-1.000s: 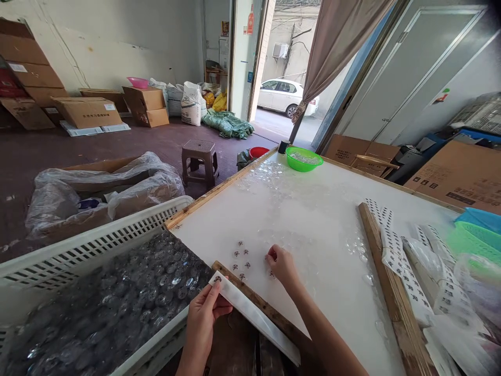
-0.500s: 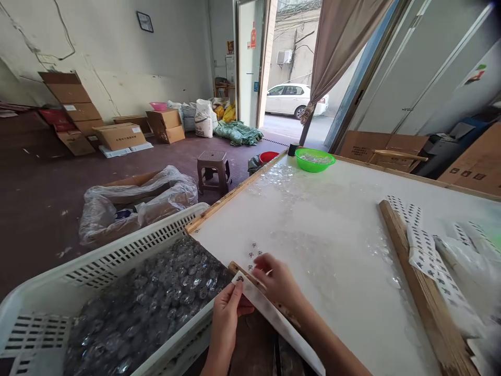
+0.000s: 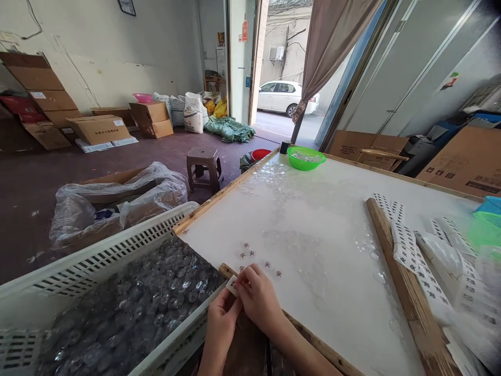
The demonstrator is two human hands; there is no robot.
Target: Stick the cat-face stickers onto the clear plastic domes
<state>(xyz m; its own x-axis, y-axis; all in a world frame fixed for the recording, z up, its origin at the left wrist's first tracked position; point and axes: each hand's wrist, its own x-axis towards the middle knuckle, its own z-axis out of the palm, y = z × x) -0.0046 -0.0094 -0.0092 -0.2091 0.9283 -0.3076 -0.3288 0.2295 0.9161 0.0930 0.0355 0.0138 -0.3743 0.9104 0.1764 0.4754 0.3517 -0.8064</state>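
At the table's near corner, my left hand (image 3: 219, 318) pinches a white sticker strip (image 3: 231, 285) between thumb and fingers. Its lower part is hidden by my hands. Bent over the strip's end, my right hand (image 3: 258, 297) has its thumb and fingertips closed on it; a loosened sticker, if any, cannot be made out. Just beyond lie several small dark-printed stickers (image 3: 251, 254) on the white tabletop (image 3: 336, 209). Left of my hands, a white slotted plastic basket (image 3: 129, 256) holds many clear, glossy round pieces (image 3: 156, 303).
A wooden rail (image 3: 395, 266) crosses the table at right, beside printed sticker sheets (image 3: 415, 256) and plastic bags. Flat clear pieces (image 3: 301, 256) lie mid-table. A green bowl (image 3: 306, 159) stands at the far corner. A brown stool (image 3: 204, 167) and plastic-lined box (image 3: 121, 201) are on the floor.
My right hand has moved from above the tabletop back to the strip's end, meeting my left hand. Two more stickers now show on the table. The view has shifted slightly right.
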